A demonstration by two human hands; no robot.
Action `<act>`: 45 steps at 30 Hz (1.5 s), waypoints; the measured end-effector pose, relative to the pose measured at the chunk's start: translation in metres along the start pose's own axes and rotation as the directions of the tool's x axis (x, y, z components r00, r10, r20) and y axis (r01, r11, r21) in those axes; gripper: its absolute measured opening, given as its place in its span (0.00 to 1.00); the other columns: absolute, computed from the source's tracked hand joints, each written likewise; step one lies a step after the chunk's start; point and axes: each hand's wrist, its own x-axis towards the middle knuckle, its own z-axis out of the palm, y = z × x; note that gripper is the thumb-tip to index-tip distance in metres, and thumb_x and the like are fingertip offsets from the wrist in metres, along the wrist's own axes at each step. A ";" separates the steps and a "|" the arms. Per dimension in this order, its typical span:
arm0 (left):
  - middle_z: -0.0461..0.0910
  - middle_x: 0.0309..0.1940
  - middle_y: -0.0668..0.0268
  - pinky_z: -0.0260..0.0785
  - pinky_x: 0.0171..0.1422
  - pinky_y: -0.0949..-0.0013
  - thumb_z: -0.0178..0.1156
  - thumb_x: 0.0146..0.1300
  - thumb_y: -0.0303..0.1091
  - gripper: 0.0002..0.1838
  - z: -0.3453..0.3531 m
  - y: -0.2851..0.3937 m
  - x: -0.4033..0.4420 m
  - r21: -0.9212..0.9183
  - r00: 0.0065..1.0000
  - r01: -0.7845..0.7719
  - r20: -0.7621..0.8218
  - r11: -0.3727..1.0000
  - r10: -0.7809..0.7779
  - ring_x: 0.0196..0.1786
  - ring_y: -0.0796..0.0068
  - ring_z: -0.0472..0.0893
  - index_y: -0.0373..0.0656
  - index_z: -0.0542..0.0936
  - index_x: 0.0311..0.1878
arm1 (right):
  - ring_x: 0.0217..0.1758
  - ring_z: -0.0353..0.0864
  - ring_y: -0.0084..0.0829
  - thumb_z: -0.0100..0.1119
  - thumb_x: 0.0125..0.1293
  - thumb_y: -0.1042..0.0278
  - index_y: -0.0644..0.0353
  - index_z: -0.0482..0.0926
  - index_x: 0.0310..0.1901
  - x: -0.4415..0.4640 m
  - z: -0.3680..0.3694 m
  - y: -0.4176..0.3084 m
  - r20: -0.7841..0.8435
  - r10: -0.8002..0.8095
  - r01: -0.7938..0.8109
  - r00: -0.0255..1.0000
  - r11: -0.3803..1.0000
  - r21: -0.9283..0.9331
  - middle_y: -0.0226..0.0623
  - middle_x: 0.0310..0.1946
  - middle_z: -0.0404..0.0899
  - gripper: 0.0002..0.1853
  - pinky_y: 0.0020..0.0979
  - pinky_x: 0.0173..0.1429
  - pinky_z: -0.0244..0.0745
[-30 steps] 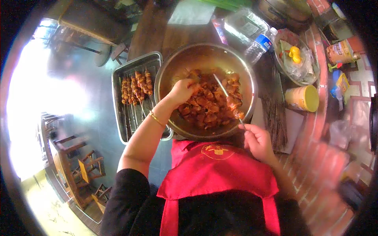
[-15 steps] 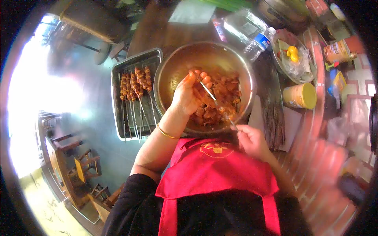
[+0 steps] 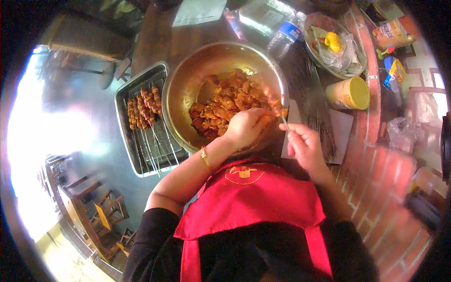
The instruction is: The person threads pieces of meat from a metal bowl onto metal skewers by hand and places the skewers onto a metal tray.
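A large metal bowl [image 3: 188,70] holds many pieces of reddish marinated meat [image 3: 225,101]. My left hand [image 3: 251,126] is inside the bowl's near right part, fingers curled beside the skewered meat; its fingertips are blurred, and what they hold, if anything, is hidden. My right hand [image 3: 303,143] pinches the lower end of a skewer [image 3: 285,123] at the bowl's right rim. Blurred meat pieces [image 3: 276,105] sit on that skewer above my fingers. Left of the bowl, a metal tray [image 3: 123,124] holds several finished-looking meat skewers [image 3: 143,107], their bare ends toward me.
Right of the bowl lies a bundle of thin dark sticks [image 3: 324,124] on paper. Beyond stand a plastic bottle [image 3: 286,35], a yellow-lidded tub [image 3: 348,93] and a dish [image 3: 314,44] with a yellow toy and plastic. Wooden chairs [image 3: 110,209] stand at the lower left.
My left hand has moved from the bowl's middle toward its near right side, fingers turned down. My right hand and the skewer are nearer the right rim. The whole view has shifted.
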 end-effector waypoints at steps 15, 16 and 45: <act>0.80 0.31 0.61 0.76 0.37 0.58 0.58 0.55 0.30 0.13 -0.008 -0.039 0.034 -0.237 0.977 0.049 -0.191 0.970 -0.096 0.31 0.60 0.81 0.43 0.75 0.45 | 0.18 0.68 0.14 0.45 0.68 0.74 0.66 0.76 0.50 -0.016 -0.004 0.004 0.013 -0.027 0.028 1.000 1.000 -0.007 0.25 0.17 0.70 0.13 0.20 0.24 0.65; 0.80 0.31 0.63 0.76 0.36 0.60 0.56 0.57 0.27 0.10 -0.016 -0.040 0.029 -0.681 0.940 0.114 -0.162 0.724 -0.301 0.29 0.64 0.80 0.44 0.75 0.44 | 0.18 0.69 0.15 0.45 0.68 0.75 0.66 0.76 0.50 -0.019 -0.003 0.005 0.047 -0.033 0.034 0.998 0.999 -0.023 0.25 0.18 0.70 0.13 0.20 0.24 0.66; 0.76 0.40 0.60 0.72 0.52 0.62 0.42 0.73 0.41 0.13 -0.054 -0.007 -0.007 -0.903 0.935 -0.307 -0.226 -0.301 -0.275 0.43 0.64 0.77 0.42 0.71 0.42 | 0.21 0.68 0.14 0.49 0.65 0.75 0.65 0.78 0.47 -0.032 0.024 0.001 0.157 -0.109 0.135 0.982 0.976 -0.171 0.27 0.19 0.73 0.12 0.22 0.25 0.65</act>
